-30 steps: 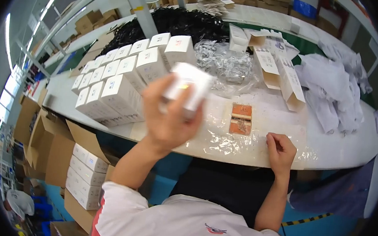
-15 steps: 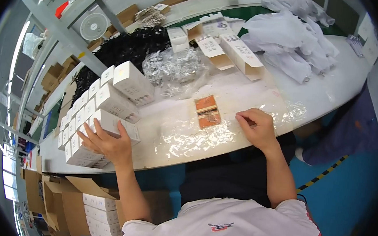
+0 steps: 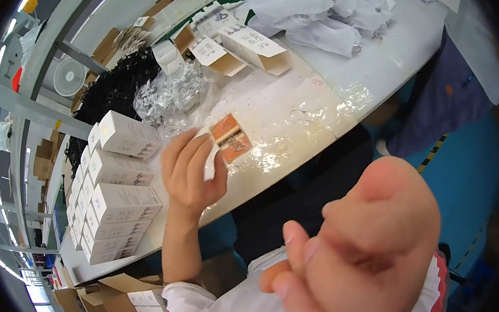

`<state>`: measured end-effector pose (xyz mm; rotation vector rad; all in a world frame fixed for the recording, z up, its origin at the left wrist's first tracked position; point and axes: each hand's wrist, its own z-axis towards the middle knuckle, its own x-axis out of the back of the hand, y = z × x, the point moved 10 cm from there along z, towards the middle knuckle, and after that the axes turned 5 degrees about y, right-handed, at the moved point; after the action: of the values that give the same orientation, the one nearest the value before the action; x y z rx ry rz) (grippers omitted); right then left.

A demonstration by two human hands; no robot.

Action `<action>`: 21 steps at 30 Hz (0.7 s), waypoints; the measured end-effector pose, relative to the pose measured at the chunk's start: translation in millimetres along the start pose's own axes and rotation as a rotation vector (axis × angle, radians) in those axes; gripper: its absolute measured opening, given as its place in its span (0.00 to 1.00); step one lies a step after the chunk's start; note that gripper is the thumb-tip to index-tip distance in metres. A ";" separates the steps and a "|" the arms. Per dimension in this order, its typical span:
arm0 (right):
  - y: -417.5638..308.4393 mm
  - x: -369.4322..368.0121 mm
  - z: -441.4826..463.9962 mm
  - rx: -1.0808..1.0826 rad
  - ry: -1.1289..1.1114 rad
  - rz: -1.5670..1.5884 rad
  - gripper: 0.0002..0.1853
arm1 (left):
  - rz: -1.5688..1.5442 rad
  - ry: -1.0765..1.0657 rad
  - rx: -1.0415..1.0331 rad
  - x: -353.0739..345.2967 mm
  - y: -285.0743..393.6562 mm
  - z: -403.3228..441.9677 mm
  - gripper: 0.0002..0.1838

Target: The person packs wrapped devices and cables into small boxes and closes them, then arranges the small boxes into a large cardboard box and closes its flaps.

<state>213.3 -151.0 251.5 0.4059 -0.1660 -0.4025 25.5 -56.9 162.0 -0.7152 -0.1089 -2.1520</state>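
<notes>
My left hand [image 3: 192, 172] is closed over the table, just left of an orange packet [image 3: 231, 138] with a dark band across its middle. A thin white piece [image 3: 209, 163], which may be paper or card, shows between its fingers and thumb; most of it is hidden. Very near the camera, my right hand [image 3: 371, 253] is raised with curled fingers, and nothing shows in it. Stacked white boxes [image 3: 127, 200] with printed sides stand left of my left hand. The orange packet lies flat on the shiny, clear-covered tabletop [image 3: 280, 141].
Beyond the boxes lie a clear bag of small parts [image 3: 175, 94] and a heap of black pieces [image 3: 115, 81]. Open white cartons [image 3: 255, 46] and white cloth-like bags [image 3: 324, 21] lie farther back. Another person's dark trousers [image 3: 430, 100] show at right. An open cardboard box [image 3: 115, 295] stands below.
My left hand has left the box stack and moved right beside the orange packet, now with a white piece in it. My right hand has risen from the table close to the camera. The view has shifted.
</notes>
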 end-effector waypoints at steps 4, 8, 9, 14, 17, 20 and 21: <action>-20.3 -15.8 -0.3 0.244 0.052 0.018 0.06 | -0.254 0.002 -0.045 -51.1 -12.1 14.7 0.15; -1.3 -42.2 -0.5 0.180 -0.213 0.188 0.05 | -0.438 -0.203 0.182 -125.3 -31.2 -26.2 0.08; 10.6 -56.5 -12.1 -0.022 -0.256 0.238 0.07 | -0.437 -0.240 0.200 -135.0 -30.5 -36.9 0.08; 111.2 -119.4 -107.9 -0.582 -0.445 -0.084 0.10 | -0.517 -0.124 0.205 -115.4 -34.6 -33.2 0.08; 151.7 -150.0 -163.4 -0.722 -0.578 -0.249 0.10 | -0.540 -0.035 0.196 -110.0 -41.4 -35.4 0.09; 183.3 -174.4 -201.5 -0.712 -0.679 -0.351 0.08 | -0.571 0.014 0.208 -101.4 -44.2 -35.0 0.09; 191.2 -182.4 -206.0 -0.702 -0.717 -0.352 0.07 | -0.574 0.037 0.225 -97.4 -47.1 -35.9 0.09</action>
<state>162.4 157.1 130.0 -0.4280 -0.6307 -0.9063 20.7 30.1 88.5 -0.5543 -0.5886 -2.6341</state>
